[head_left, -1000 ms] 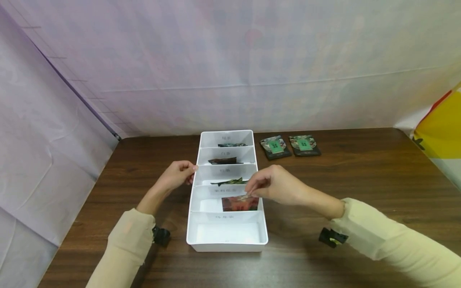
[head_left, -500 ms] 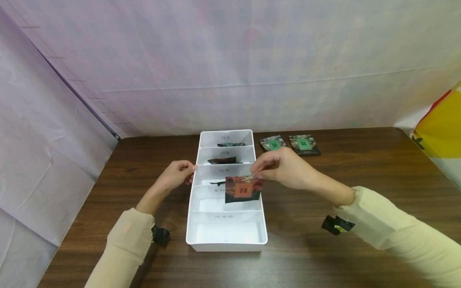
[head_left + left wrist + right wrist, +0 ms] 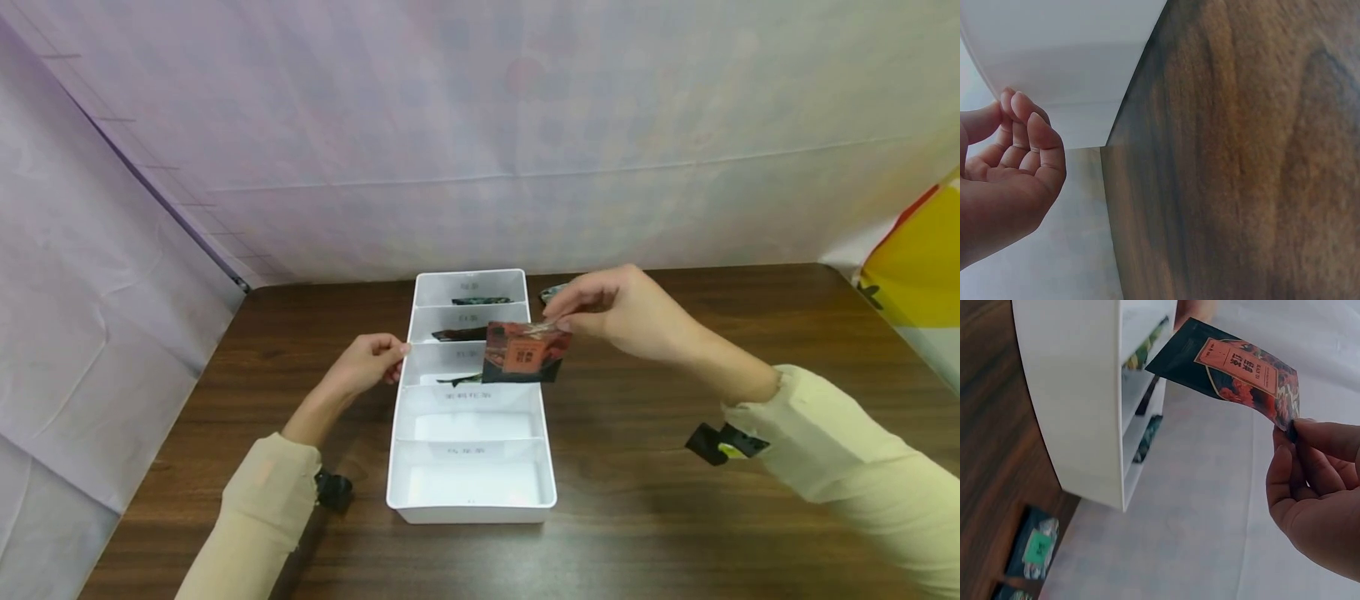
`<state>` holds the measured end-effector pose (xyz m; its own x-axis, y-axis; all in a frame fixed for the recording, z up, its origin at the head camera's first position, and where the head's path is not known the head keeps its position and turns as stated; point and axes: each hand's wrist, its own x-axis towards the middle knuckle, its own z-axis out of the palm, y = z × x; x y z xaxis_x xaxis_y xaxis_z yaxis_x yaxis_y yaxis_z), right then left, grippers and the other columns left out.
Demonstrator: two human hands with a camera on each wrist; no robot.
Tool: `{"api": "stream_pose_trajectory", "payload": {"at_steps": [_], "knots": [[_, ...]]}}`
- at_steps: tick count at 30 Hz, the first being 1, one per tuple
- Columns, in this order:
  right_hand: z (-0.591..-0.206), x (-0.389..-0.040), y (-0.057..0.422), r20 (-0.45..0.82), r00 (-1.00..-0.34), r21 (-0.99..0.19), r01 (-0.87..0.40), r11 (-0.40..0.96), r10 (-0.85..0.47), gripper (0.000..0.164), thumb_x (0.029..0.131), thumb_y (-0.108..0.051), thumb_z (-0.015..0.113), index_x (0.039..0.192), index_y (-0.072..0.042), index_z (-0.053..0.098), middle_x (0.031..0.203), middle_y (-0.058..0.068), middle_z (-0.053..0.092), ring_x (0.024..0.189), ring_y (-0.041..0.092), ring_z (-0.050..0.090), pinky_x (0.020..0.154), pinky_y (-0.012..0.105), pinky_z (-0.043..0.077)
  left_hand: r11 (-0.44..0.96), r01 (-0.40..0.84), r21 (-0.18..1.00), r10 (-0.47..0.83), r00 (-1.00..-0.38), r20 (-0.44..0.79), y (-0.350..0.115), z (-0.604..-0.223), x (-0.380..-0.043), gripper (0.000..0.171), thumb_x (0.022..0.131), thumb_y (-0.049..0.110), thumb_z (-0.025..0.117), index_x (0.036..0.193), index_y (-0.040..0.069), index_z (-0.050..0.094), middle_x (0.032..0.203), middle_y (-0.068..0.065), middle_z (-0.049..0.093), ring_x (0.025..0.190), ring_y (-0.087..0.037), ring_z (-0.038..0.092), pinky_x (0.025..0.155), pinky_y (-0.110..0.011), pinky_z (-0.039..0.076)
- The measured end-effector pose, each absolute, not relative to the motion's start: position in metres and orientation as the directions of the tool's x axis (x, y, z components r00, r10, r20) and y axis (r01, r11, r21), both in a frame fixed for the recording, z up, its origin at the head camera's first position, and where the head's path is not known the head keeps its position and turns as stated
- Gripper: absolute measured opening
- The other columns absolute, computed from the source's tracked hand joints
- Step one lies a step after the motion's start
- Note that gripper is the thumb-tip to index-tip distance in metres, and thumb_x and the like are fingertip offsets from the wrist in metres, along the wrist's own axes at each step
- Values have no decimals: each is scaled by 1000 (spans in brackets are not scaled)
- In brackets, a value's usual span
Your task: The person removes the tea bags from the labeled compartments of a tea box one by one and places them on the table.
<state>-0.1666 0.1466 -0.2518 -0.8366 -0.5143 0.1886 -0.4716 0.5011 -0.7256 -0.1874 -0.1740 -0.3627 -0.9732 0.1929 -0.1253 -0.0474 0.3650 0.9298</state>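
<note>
Counter (image 3: 637, 542) | tray (image 3: 472, 515) is being rim-pinched by left fingers (image 3: 1049, 153), likely for steadiness | packet (image 3: 523, 354) is being edge-pinched by right fingers (image 3: 1280, 474)

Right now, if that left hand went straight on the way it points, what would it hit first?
Likely the left rim of the white tray. The left hand is right at it, seemingly pinching it, though exact contact is hard to judge.

Soft light fills the head view, leaving a pale sheen on the tabletop (image 3: 517, 560) below the white box (image 3: 471, 515) and a faint shadow beside the left sleeve (image 3: 258, 500). Both wrist views look dimmer; the right one blurs the green-labelled packet (image 3: 1034, 546).
</note>
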Motion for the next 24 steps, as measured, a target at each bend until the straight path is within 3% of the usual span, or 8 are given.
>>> {"api": "stream_pose_trajectory", "payload": {"at_steps": [12,24], "knots": [[-248,-184,189,164,-882,-685,-424,592,-442,15,86,-2,61,99,-4,67,93,10,67,78,8,61,63,23,48,360,-51,932,197,-972,-130,-174,-363,-188,20,94,5,49,83,-11,51,63,-5,50,58,-12,50,56,-26,46],[-259,-201,245,61,-950,-649,-270,711,-306,17,87,-4,60,104,-4,65,94,9,67,77,5,62,62,25,48,368,-48,928,198,-972,-129,-173,-364,-188,19,94,6,49,82,-9,53,63,-4,50,58,-12,50,57,-28,47]]}}
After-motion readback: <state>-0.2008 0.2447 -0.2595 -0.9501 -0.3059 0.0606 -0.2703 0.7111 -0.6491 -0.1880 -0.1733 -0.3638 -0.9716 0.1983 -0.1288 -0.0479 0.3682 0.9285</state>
